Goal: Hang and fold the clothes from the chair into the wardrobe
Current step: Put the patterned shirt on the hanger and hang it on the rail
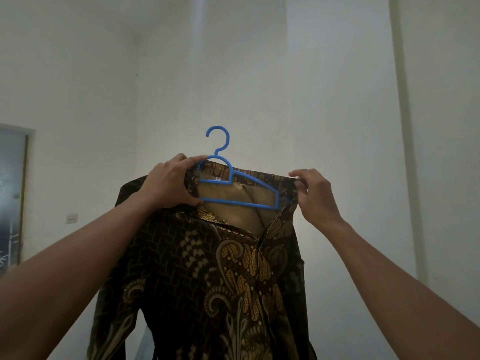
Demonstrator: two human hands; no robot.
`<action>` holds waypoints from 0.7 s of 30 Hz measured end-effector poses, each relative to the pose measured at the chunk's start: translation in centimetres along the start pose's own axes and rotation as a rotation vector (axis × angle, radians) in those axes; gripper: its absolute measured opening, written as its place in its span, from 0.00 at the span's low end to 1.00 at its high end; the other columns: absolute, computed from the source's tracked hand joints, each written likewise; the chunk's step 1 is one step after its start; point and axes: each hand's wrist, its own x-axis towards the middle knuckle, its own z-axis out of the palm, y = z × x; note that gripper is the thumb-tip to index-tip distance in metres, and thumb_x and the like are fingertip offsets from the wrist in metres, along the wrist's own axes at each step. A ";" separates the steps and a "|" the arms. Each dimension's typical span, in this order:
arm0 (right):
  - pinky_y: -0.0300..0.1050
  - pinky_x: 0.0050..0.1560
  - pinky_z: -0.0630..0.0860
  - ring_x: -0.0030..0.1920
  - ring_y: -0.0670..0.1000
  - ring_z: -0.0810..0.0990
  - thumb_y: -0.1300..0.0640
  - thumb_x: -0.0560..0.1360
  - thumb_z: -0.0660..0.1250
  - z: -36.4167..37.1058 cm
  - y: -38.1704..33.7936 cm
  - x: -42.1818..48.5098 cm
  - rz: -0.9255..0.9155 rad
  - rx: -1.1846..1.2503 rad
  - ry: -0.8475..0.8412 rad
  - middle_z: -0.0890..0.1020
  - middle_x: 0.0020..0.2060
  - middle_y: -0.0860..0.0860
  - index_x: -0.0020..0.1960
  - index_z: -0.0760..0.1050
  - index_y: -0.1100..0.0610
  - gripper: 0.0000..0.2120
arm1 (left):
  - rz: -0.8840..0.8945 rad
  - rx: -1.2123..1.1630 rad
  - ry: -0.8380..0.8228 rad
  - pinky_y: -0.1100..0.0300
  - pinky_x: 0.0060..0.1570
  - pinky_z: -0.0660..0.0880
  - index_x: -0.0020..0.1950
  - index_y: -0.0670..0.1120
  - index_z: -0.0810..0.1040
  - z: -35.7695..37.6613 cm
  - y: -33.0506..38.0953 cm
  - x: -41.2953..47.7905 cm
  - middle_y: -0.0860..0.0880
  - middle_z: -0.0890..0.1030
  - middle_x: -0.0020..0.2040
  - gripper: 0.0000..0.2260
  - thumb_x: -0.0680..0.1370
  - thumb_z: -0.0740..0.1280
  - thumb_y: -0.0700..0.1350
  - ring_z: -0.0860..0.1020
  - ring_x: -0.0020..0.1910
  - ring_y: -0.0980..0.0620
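The batik shirt (207, 281) hangs below both hands, its front facing the camera, its length running straight down and its collar open. Inside the collar sits a blue hanger (239, 204) with its hook up and the bar running from the left fingers (193, 161) across and slightly down to the right fingers (298, 175). The left hand (166, 183) grips collar and hanger end together. The right hand (315, 198) pinches the shoulder edge. A small white neck tag (217, 178) is too small to read. White wall (337, 100) fills the space above and beside the fingers, and a wall switch (72, 218) is far outside the left fingers.
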 end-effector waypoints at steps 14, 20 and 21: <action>0.45 0.51 0.81 0.47 0.43 0.79 0.59 0.79 0.66 3.3 -6.3 -3.7 -0.267 0.050 -0.580 0.79 0.49 0.43 0.61 0.73 0.50 0.12 | -0.095 0.046 0.062 0.46 0.54 0.75 0.78 0.58 0.59 2.1 4.5 1.1 0.48 0.73 0.59 0.50 0.60 0.76 0.68 0.76 0.54 0.46; 0.48 0.50 0.80 0.48 0.46 0.77 0.51 0.78 0.67 2.9 -5.9 1.2 -0.280 0.039 -0.157 0.78 0.49 0.49 0.58 0.77 0.53 0.10 | -0.012 -0.007 0.087 0.45 0.53 0.75 0.78 0.55 0.59 3.2 4.7 0.4 0.48 0.73 0.60 0.51 0.59 0.74 0.67 0.75 0.54 0.47; 0.48 0.56 0.78 0.55 0.49 0.76 0.52 0.78 0.68 3.0 -6.0 2.4 -0.259 0.003 -0.154 0.77 0.54 0.51 0.62 0.76 0.53 0.14 | 0.009 -0.026 0.084 0.45 0.53 0.75 0.78 0.55 0.59 3.3 4.8 0.3 0.48 0.73 0.60 0.51 0.59 0.72 0.69 0.76 0.54 0.47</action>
